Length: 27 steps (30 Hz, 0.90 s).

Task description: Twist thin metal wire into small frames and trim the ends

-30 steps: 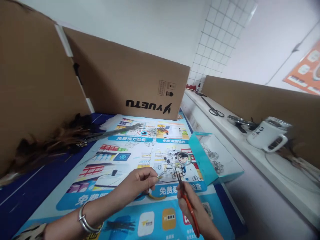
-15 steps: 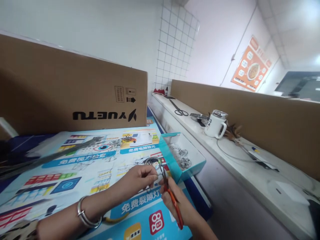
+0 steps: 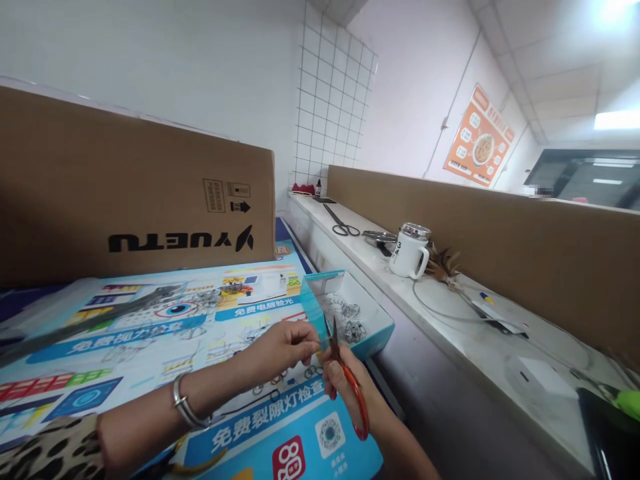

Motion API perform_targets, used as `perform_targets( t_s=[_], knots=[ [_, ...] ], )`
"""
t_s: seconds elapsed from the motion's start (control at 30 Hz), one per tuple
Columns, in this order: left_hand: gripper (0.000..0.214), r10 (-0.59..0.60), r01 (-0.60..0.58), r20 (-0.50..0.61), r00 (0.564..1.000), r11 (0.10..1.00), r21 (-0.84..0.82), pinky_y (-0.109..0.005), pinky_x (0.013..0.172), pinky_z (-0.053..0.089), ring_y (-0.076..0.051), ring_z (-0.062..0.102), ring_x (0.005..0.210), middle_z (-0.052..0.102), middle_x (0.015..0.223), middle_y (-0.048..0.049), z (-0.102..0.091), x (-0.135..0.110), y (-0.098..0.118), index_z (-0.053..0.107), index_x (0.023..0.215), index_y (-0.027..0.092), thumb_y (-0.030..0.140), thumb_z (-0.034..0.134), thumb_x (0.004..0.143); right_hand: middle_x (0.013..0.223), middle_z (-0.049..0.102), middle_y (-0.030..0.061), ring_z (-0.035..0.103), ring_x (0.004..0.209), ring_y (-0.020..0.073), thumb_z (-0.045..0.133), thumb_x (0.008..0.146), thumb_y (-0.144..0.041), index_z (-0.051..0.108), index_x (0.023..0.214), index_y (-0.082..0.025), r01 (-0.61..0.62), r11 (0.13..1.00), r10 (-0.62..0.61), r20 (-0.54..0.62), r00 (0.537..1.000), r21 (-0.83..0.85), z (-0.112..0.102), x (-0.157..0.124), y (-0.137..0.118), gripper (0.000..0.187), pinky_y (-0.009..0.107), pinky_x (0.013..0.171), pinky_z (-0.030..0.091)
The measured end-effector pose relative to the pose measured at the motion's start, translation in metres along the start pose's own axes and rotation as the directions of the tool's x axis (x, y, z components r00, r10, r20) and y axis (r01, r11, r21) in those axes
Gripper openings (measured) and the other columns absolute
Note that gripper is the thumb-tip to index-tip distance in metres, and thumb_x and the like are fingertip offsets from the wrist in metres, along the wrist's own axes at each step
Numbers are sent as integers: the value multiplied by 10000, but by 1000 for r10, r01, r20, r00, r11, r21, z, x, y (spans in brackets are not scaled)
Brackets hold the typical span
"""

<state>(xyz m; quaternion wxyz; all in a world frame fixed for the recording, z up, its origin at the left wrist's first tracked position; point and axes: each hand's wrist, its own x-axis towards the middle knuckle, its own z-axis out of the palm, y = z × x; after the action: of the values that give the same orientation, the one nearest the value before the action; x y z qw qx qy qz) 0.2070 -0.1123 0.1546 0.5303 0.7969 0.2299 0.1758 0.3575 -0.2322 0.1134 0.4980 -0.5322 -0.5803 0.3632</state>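
Note:
My right hand (image 3: pixel 350 377) grips a pair of scissors (image 3: pixel 360 408) with orange handles. Their dark blades point up and away, slightly parted, just beside the fingertips of my left hand (image 3: pixel 287 343). Thumb and forefinger of that left hand pinch a thin wire, barely visible, that reaches toward the blades. Just beyond the blades stands an open teal-and-white box (image 3: pixel 376 337) with tangled wire bits (image 3: pixel 354 331) inside. Small wire loops (image 3: pixel 273 383) lie on the printed poster sheet (image 3: pixel 200 373) under my hands.
A long bundle of grey wires (image 3: pixel 100 320) lies across the poster at left. Behind it stands a large cardboard box (image 3: pixel 135 180). On the white ledge at right are black scissors (image 3: pixel 345 229), a lidded white mug (image 3: pixel 409 252), dried leaves (image 3: pixel 445 261) and a cable. Yellow-handled pliers (image 3: pixel 200 465) lie near my left forearm.
The view has swung slightly right. The wire loop seen above my left fingertips no longer shows there. The scissors stay in my right hand, close to my left fingers.

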Motion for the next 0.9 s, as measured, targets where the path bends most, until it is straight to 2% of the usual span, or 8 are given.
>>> perform_targets(
  t_s=[0.23,0.33,0.43,0.6,0.77,0.9],
  knots=[
    [190,21,-21,9,1000,998,-57,-202,484,311,-91,420,490,545,547,30,-1,31,6,537,647,155,325,540,732,586,519,-24,457,439,90,430,865,-470,489,883,-168,-58,998,60,-82,995,22,-9,20,1,308,213,433,363],
    [174,-2,2,-1,1000,997,-73,-206,480,305,-90,410,474,543,525,34,-3,47,1,535,631,160,318,553,702,501,509,-48,444,362,90,432,859,-431,470,839,-176,-97,989,104,-57,993,110,-13,30,5,259,207,390,351],
    [153,-40,40,-7,999,997,-72,-208,442,261,-83,372,429,524,478,32,-4,64,-5,543,619,154,299,565,664,414,474,-60,454,314,106,455,824,-356,466,766,-170,-190,956,195,-3,981,222,-15,41,11,195,202,351,339],
    [91,-94,96,20,995,990,-102,-211,414,227,-73,345,387,499,430,32,-4,85,-6,525,562,146,225,552,597,435,458,-43,437,311,106,482,749,-321,454,641,-165,-286,872,323,-28,946,397,-16,54,23,192,209,297,339],
    [65,-141,146,48,989,981,-129,-212,392,191,-61,295,335,490,395,39,-2,99,-11,532,574,146,210,548,579,449,397,-67,344,304,64,490,756,-332,406,596,-181,-314,845,370,-48,928,433,-13,53,28,236,189,282,298],
    [63,-148,155,59,987,978,-140,-211,388,178,-59,283,331,487,394,39,-3,98,-14,521,574,148,208,543,577,424,334,-87,282,304,47,532,773,-409,379,595,-187,-325,832,392,-62,918,450,-9,49,27,323,168,272,228]
  ],
)
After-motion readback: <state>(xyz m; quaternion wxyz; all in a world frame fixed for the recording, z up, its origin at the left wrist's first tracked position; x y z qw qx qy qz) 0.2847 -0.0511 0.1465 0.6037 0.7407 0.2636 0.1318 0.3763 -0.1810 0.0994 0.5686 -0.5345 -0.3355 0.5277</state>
